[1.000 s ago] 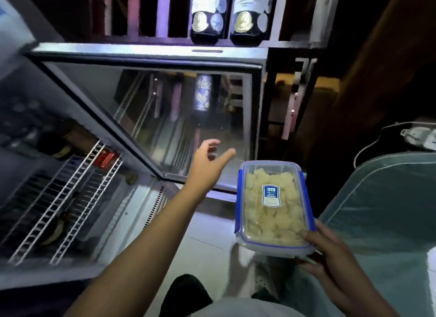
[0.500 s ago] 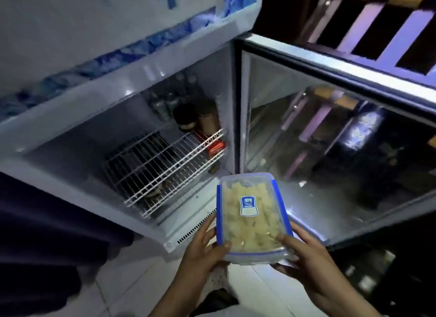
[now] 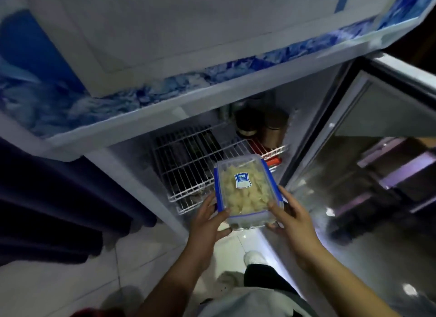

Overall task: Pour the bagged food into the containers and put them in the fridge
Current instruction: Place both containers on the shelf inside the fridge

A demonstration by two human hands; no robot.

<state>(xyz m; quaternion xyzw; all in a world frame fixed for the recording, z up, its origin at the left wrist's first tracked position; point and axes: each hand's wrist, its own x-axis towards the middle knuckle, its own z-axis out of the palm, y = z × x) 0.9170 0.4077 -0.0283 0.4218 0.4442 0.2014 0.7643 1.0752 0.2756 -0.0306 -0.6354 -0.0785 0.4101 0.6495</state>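
At your far left hangs a dark curtain (image 3: 47,198), beside the fridge (image 3: 165,99) with its blue ice-patterned trim. Inside the open compartment you have a white wire shelf (image 3: 188,165), with dark jars (image 3: 259,125) standing at its back right corner. Your left hand (image 3: 207,222) grips the near left corner of the clear food container (image 3: 245,191), thumb laid on the blue-edged lid and fingers curled under its base. The container is closed, filled with pale yellow food pieces, and carries a blue and white label on top; you hold it in the air just in front of the wire shelf's front edge, not yet resting on it. Your right hand (image 3: 295,222) clasps the near right corner the same way, thumb on the lid. To your right stands the open glass door (image 3: 377,163), reflecting the room.
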